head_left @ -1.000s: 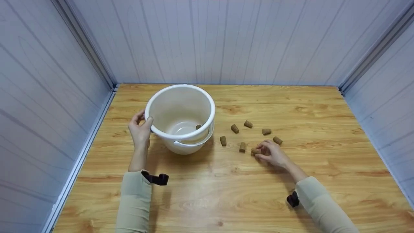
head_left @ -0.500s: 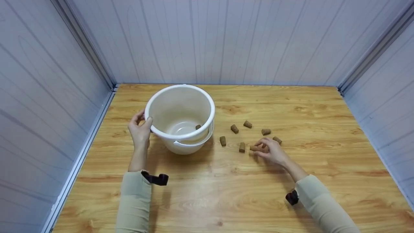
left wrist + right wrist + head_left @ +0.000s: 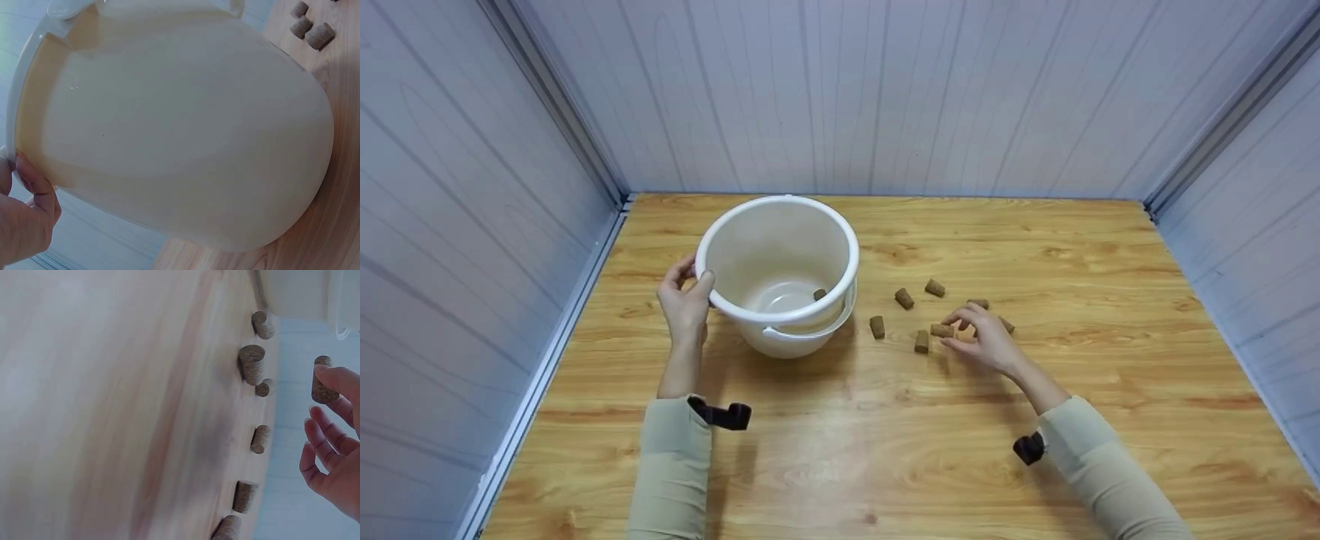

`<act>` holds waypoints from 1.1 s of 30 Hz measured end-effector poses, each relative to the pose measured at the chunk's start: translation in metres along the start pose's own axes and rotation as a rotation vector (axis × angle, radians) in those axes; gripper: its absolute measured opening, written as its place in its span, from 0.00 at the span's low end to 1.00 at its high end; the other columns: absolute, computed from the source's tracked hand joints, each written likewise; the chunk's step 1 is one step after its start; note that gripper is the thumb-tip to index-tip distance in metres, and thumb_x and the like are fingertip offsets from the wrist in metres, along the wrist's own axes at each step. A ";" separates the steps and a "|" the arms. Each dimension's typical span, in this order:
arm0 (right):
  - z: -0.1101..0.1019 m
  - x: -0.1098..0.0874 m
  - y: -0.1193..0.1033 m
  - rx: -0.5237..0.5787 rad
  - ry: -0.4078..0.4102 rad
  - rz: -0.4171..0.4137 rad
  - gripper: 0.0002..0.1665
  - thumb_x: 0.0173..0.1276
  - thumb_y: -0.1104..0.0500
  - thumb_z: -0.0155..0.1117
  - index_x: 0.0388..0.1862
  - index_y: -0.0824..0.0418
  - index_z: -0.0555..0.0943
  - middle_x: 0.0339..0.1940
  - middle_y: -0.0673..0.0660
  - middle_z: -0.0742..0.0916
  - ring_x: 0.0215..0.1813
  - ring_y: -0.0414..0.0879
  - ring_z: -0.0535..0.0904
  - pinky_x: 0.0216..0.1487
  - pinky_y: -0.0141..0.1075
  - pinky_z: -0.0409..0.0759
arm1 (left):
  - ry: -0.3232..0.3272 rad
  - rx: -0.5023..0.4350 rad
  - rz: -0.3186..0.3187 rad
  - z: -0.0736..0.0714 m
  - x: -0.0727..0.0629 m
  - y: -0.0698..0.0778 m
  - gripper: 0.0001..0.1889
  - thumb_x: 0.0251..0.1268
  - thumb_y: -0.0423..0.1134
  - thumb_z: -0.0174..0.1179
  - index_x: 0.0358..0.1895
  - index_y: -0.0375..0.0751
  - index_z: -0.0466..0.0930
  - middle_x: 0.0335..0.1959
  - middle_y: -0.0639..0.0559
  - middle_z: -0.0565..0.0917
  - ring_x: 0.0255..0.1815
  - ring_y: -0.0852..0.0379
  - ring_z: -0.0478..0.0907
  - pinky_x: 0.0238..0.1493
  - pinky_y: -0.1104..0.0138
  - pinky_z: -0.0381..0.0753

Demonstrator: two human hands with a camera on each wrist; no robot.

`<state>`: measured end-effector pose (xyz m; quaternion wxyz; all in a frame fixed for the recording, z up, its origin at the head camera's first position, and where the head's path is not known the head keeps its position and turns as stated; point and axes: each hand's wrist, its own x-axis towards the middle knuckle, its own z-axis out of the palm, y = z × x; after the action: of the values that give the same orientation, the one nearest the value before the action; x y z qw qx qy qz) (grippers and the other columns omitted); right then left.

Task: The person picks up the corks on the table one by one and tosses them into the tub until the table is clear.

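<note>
My left hand (image 3: pixel 684 304) grips the rim of a white plastic bucket (image 3: pixel 776 330) at its left side, thumb over the edge. The left wrist view shows curled fingers (image 3: pixel 38 185) at that rim, with the bucket's outer wall filling most of the picture. A single cork (image 3: pixel 820 295) is visible inside the bucket, partly hidden by the rim. Right of the bucket, my right hand (image 3: pixel 988 343) pinches another cork (image 3: pixel 324 395) between thumb and index finger, raised above the table. Its other fingers are loosely bent and hold nothing.
Several corks lie scattered on the wooden table (image 3: pixel 870 450), among them one cork (image 3: pixel 877 327) near the bucket and another cork (image 3: pixel 934 288) farther back. The bucket's handle (image 3: pixel 817 330) hangs down in front. Pale panel walls (image 3: pixel 885 97) enclose the table's back and sides.
The right hand has taken up a cork from the table, lifting it and moving slightly left and away from me. The left hand and bucket have stayed in place.
</note>
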<state>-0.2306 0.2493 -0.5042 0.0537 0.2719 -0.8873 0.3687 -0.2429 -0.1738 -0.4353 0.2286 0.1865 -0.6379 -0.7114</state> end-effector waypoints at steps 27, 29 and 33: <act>-0.003 0.045 -0.042 0.099 0.057 0.039 0.13 0.63 0.63 0.69 0.45 0.67 0.81 0.41 0.60 0.82 0.42 0.60 0.75 0.38 0.51 0.76 | 0.011 -0.008 0.002 0.000 0.000 0.000 0.21 0.54 0.21 0.53 0.54 0.21 0.75 0.36 0.46 0.73 0.37 0.60 0.71 0.22 0.79 0.76; -0.004 0.049 -0.045 0.107 0.055 0.029 0.13 0.63 0.63 0.69 0.45 0.67 0.81 0.41 0.60 0.82 0.42 0.60 0.75 0.38 0.51 0.76 | 0.012 -0.009 0.002 0.000 0.000 0.000 0.20 0.54 0.21 0.53 0.54 0.21 0.75 0.36 0.46 0.74 0.38 0.59 0.71 0.24 0.78 0.77; -0.004 0.057 -0.050 0.107 0.053 -0.003 0.13 0.62 0.63 0.70 0.45 0.67 0.81 0.42 0.60 0.81 0.41 0.57 0.75 0.38 0.50 0.75 | 0.013 -0.004 0.007 0.000 0.000 0.000 0.20 0.54 0.20 0.53 0.54 0.21 0.75 0.36 0.46 0.74 0.39 0.59 0.70 0.28 0.78 0.78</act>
<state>-0.2529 0.1981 -0.4533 0.0633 0.2658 -0.8642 0.4225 -0.2431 -0.1734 -0.4355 0.2356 0.1884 -0.6354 -0.7108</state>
